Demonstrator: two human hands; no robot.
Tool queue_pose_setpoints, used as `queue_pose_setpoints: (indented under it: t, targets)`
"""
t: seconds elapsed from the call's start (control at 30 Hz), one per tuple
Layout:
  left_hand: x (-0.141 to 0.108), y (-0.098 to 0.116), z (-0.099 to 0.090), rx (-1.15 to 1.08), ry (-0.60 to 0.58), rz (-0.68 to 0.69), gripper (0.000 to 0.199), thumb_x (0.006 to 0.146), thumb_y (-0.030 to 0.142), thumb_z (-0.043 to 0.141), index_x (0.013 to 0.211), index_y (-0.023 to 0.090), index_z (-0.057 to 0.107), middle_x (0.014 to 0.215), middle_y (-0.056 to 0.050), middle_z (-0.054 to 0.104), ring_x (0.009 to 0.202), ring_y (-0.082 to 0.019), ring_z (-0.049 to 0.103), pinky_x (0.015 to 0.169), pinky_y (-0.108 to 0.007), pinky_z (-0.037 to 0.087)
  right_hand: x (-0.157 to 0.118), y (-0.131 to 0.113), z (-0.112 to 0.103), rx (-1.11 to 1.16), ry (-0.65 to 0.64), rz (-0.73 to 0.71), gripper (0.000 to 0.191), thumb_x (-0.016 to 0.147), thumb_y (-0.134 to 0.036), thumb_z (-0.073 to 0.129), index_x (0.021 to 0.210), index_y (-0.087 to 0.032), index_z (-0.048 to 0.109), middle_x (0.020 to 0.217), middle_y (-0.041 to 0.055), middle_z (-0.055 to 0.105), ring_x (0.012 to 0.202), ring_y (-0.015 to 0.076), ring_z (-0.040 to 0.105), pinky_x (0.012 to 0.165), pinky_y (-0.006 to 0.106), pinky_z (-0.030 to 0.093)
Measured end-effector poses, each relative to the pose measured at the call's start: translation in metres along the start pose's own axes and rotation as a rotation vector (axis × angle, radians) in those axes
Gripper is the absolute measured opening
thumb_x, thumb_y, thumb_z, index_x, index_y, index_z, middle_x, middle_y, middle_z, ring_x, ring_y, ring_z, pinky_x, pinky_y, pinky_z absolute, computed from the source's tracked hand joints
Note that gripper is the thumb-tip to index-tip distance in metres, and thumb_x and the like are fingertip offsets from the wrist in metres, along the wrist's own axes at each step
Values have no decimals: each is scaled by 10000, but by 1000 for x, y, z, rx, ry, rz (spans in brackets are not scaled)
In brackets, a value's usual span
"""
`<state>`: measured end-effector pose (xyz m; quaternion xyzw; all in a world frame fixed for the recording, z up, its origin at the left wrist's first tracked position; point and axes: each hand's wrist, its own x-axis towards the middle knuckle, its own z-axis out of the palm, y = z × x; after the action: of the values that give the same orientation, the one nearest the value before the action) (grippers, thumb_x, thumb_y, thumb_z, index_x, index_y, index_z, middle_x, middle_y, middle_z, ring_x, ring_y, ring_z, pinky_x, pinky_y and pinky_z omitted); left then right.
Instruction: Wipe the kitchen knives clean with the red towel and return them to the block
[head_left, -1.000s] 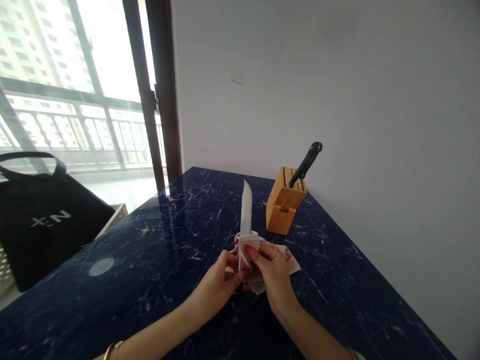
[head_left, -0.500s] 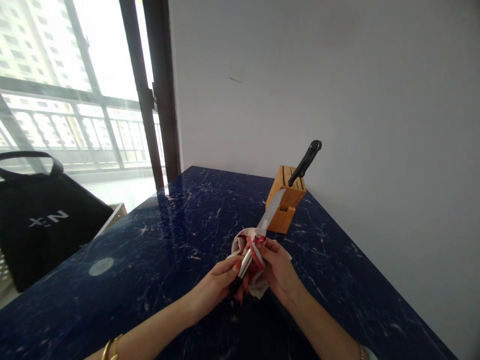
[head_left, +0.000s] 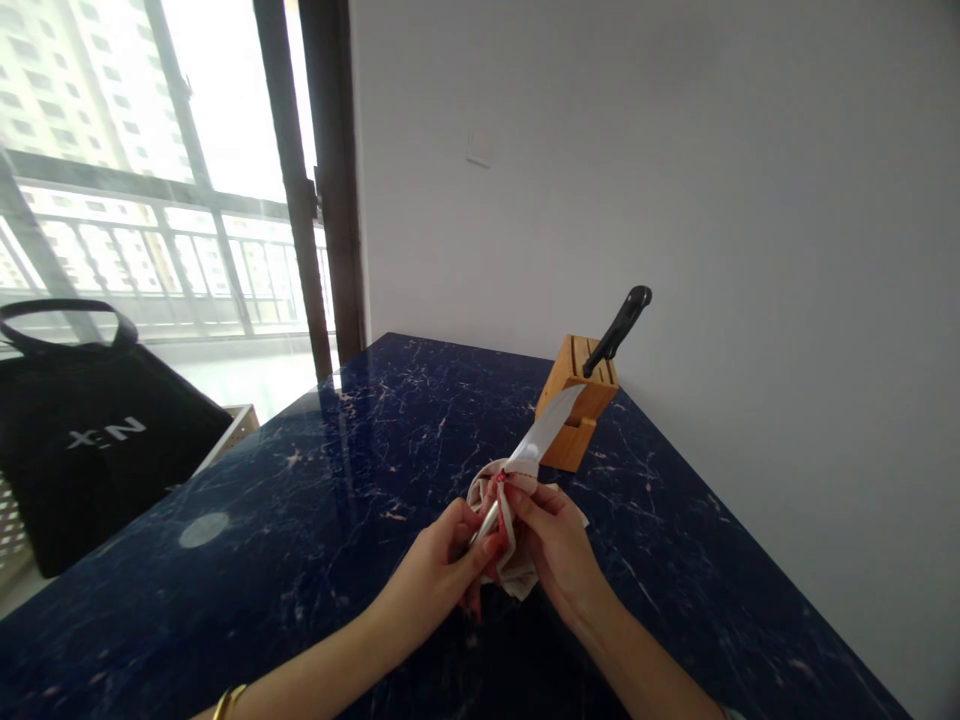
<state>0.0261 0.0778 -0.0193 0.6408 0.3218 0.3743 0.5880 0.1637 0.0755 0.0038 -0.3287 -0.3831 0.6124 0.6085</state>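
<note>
A knife (head_left: 546,428) with a broad silver blade points up and away, its tip in front of the knife block. My left hand (head_left: 448,552) is closed on the knife's handle, which it mostly hides. Around the lower blade and handle is a red and white cloth (head_left: 517,572), pinched by my right hand (head_left: 553,535). Behind the blade stands a wooden knife block (head_left: 571,440) with a black-handled knife (head_left: 621,325) slanting out of its top.
The dark blue marbled table (head_left: 322,500) runs back to the grey wall (head_left: 637,150). A black bag (head_left: 90,430) stands at the left, by a perforated white basket (head_left: 238,425). Behind them is a large window.
My left hand has shifted its fingers up the handle, covering its dark end. The blade shows more of its broad side. The view has moved slightly.
</note>
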Motion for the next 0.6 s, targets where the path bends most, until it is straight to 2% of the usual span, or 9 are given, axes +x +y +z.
queue_pose_setpoints:
  t: [0.1,0.23,0.4,0.6]
  targets:
    - [-1,-2,0,109,35,-17,234,790,390,513,823,187,403,657,40,554,408,-84,520,371,-186,399,1,3,-1,-44,19,22,205,705,-271,644,869,-148,661,701,34,656,606,139,584,608,262,454]
    - [2,-8,0,62,-24,14,211,819,378,474,833,185,392,697,21,563,493,-96,548,439,-202,431,3,3,-6,-111,95,11,240,678,-290,667,878,-157,659,689,29,657,542,128,557,544,255,435]
    - [4,-12,2,-53,-13,82,215,846,392,431,851,182,387,639,54,492,417,-30,396,382,-142,321,1,-1,-6,-96,28,-23,210,708,-288,642,873,-160,662,767,39,663,610,135,571,617,270,439]
    - [2,2,-1,-251,-101,14,279,850,449,384,843,173,418,607,53,454,392,-24,323,344,-141,229,-1,5,-5,-32,-28,-24,162,717,-260,633,841,-160,664,773,30,656,627,127,572,615,254,443]
